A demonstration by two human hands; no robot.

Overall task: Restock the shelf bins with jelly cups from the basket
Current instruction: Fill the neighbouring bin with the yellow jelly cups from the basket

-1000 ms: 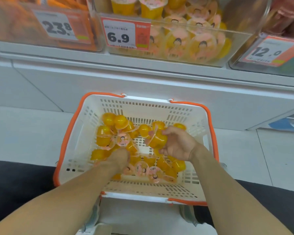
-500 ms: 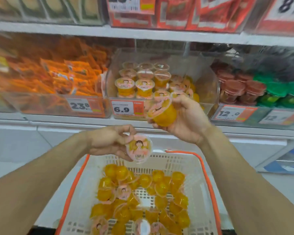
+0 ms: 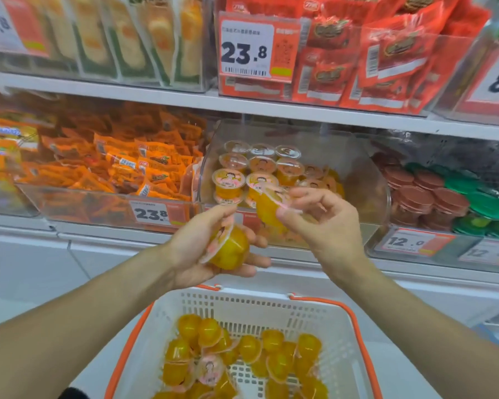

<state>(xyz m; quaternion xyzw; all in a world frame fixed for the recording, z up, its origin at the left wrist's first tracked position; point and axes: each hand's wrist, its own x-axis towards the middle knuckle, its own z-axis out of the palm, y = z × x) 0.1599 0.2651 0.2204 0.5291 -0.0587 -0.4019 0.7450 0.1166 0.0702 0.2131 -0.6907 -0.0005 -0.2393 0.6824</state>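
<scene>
My left hand (image 3: 202, 249) holds a yellow jelly cup (image 3: 228, 249) in its palm, just below the front of the clear shelf bin (image 3: 366, 180). My right hand (image 3: 320, 223) pinches a second yellow jelly cup (image 3: 267, 207) by its lid edge at the bin's front lip. The bin holds stacked jelly cups (image 3: 244, 180) with pink cartoon lids, mostly on its left side. Below, the white basket (image 3: 260, 309) with orange rim holds several loose yellow jelly cups (image 3: 242, 358).
An orange snack-packet bin (image 3: 104, 174) sits left of the jelly bin; bins of brown cups (image 3: 421, 191) and green cups (image 3: 478, 208) stand to the right. Red packets (image 3: 372, 59) fill the shelf above. Price tags (image 3: 150, 214) hang on the bin fronts.
Both hands rose from the basket, each carrying a jelly cup, up to the bin's front. The left hand's cup has turned from lid-forward to lying in the palm.
</scene>
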